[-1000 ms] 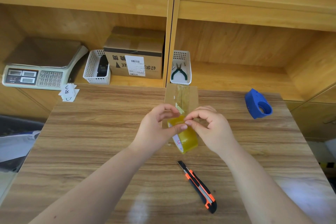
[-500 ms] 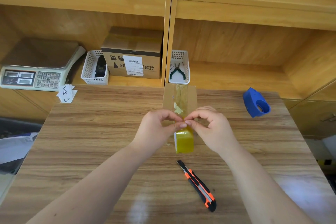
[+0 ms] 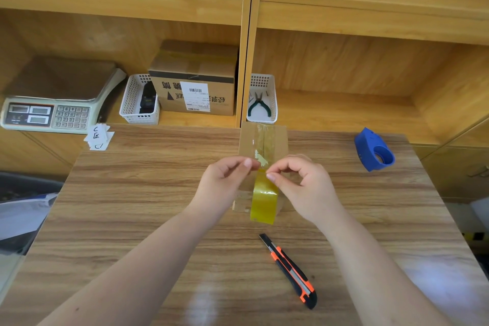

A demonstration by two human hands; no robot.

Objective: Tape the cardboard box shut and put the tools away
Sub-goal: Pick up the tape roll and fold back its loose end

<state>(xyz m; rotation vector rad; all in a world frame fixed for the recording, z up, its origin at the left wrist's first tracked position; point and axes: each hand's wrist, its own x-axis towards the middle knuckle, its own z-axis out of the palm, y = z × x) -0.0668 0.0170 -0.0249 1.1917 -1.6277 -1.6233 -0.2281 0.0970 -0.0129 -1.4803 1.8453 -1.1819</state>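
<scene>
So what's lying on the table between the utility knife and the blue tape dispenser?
Nothing: in the head view, bare wood table separates the utility knife from the blue tape dispenser.

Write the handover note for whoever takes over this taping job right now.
Left hand and right hand: each pinches the tape end above the yellow tape roll.
The roll stands at the near end of the narrow brown cardboard box on the wooden table.
Orange-and-black utility knife lies nearer; blue tape dispenser far right.
Done: old tape along the box top.
Left: tape, cut, store tools.
</scene>
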